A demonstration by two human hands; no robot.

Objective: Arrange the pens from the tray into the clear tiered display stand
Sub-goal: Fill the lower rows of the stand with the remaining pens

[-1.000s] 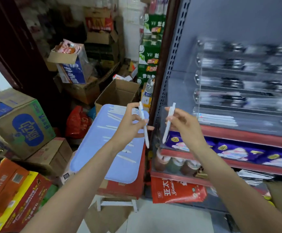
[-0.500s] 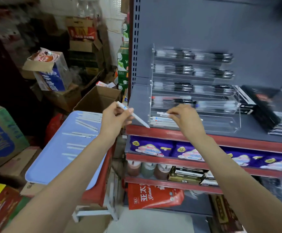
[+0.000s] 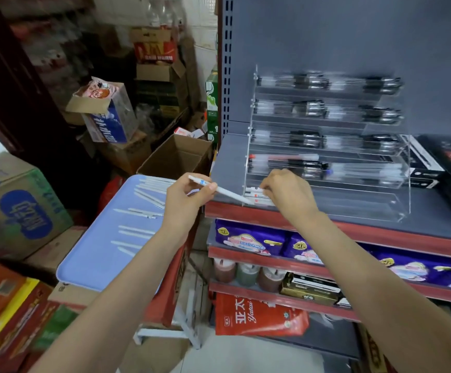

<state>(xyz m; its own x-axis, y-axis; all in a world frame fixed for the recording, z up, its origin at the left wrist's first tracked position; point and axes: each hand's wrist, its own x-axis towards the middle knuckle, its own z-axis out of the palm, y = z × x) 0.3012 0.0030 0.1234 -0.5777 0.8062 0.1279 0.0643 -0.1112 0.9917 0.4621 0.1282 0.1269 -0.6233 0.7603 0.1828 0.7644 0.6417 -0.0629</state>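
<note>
The clear tiered display stand (image 3: 359,204) sits on the grey shelf, its upper tiers filled with dark and clear pens. My right hand (image 3: 290,196) reaches into the left end of the lowest tier, fingers curled down on a white pen (image 3: 255,196) lying with a few others there. My left hand (image 3: 185,201) hovers just left of the shelf edge and pinches another white pen (image 3: 225,191), tip pointing toward the stand. The light blue tray (image 3: 89,261) lies below left with several white pens (image 3: 138,232) scattered on it.
The red-edged grey shelf (image 3: 380,232) carries black boxes (image 3: 434,162) right of the stand. Purple packets (image 3: 251,242) and jars fill the shelves below. An open cardboard box (image 3: 176,157) stands behind the tray, with stacked cartons (image 3: 22,211) to the left.
My right hand went from holding its pen upright in the air to the stand's lowest tier. My left hand tilted its pen toward the stand. The view turned right.
</note>
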